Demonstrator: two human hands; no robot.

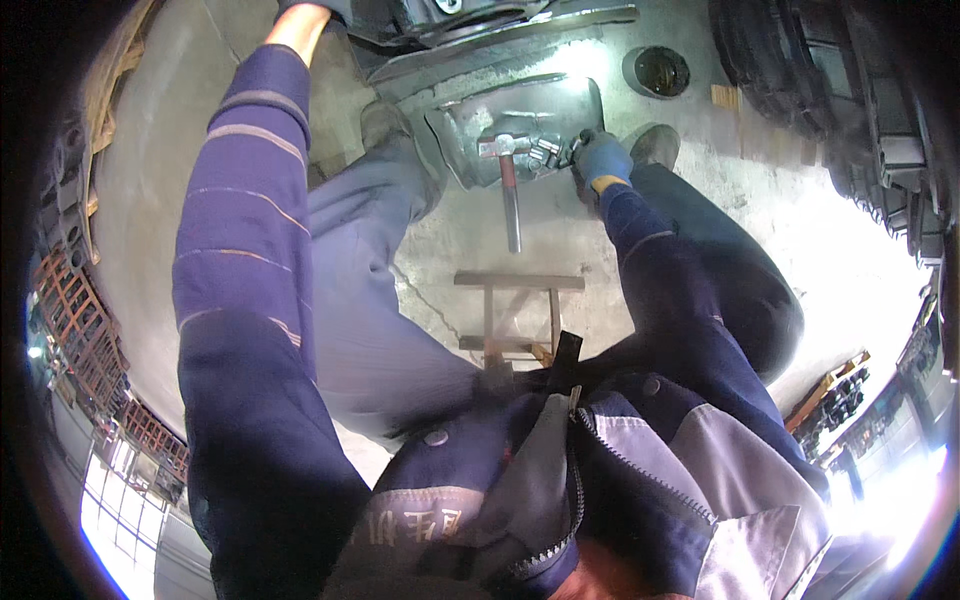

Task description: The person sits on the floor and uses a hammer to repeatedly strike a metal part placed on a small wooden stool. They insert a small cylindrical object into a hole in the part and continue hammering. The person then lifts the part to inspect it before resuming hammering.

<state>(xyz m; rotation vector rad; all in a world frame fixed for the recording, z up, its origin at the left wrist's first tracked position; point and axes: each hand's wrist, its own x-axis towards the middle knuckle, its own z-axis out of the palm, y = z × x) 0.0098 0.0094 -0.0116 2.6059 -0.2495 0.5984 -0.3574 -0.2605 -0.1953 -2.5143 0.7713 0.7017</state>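
Concrete floor (450,240), bright glare at right. Small metal parts (545,152) lie in a shallow metal pan (465,120), just beside the gloved right hand (604,160); its grip cannot be told. Hammer (510,190) next to them, handle overhanging the rim: a knock there could swing it, scattering parts. Left hand (324,9) mostly cut off at upper edge; grip unknown, so slipping cannot be ruled out.
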